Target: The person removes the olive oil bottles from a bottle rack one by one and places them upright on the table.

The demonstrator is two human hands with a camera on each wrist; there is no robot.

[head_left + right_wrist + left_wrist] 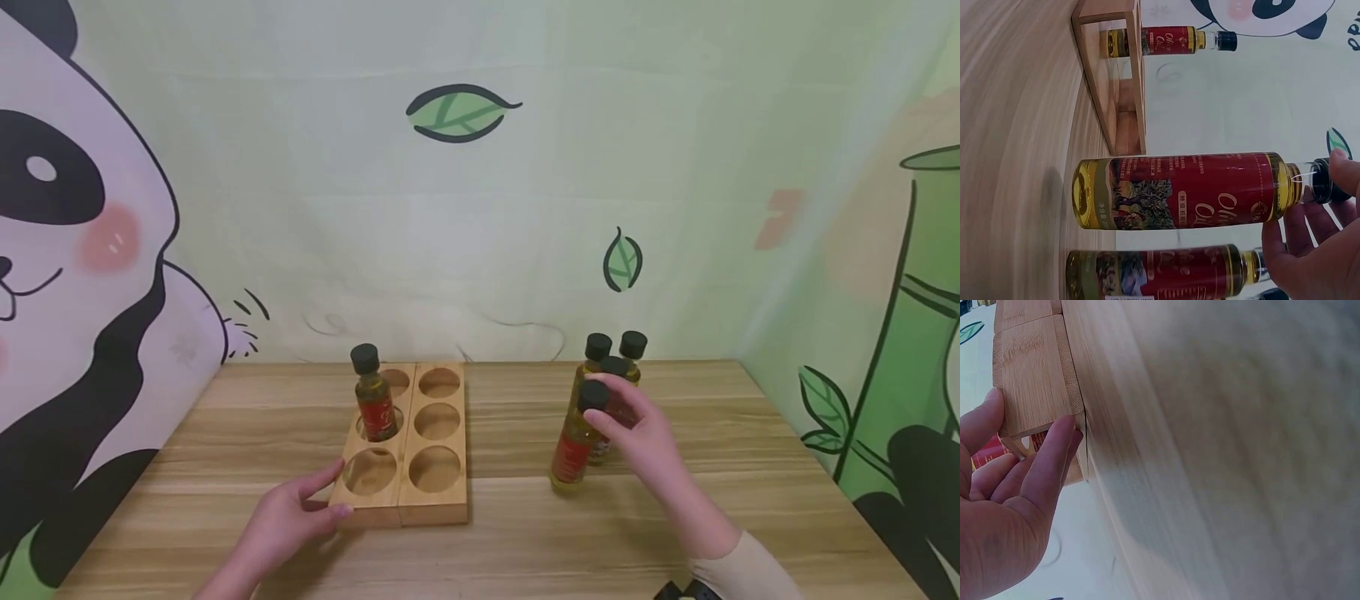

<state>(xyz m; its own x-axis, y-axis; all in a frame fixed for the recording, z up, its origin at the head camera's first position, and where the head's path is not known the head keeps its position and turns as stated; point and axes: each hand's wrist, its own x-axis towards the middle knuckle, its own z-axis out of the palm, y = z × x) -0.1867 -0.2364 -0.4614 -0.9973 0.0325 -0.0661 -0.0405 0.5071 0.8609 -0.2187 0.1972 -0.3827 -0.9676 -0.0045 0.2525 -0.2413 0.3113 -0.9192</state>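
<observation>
My right hand [645,442] pinches the black cap of an olive oil bottle [572,458] with a red label. The bottle stands nearly upright, its base close to the table, and the right wrist view shows its label and golden oil. Just behind it are three similar bottles [633,346], partly hidden by the hand and each other. With thumb and fingers, my left hand [288,510] grips the near left corner of a wooden bottle rack [433,510] with round holes in two columns. Another olive oil bottle [377,415] sits in the left column's middle hole.
The wood-grain table [517,542] reaches back to a green cloth backdrop [337,208] printed with pandas, leaves and bamboo. Bare tabletop lies between the rack and the bottles on the right. A dark strap-like object [686,590] shows by the right sleeve.
</observation>
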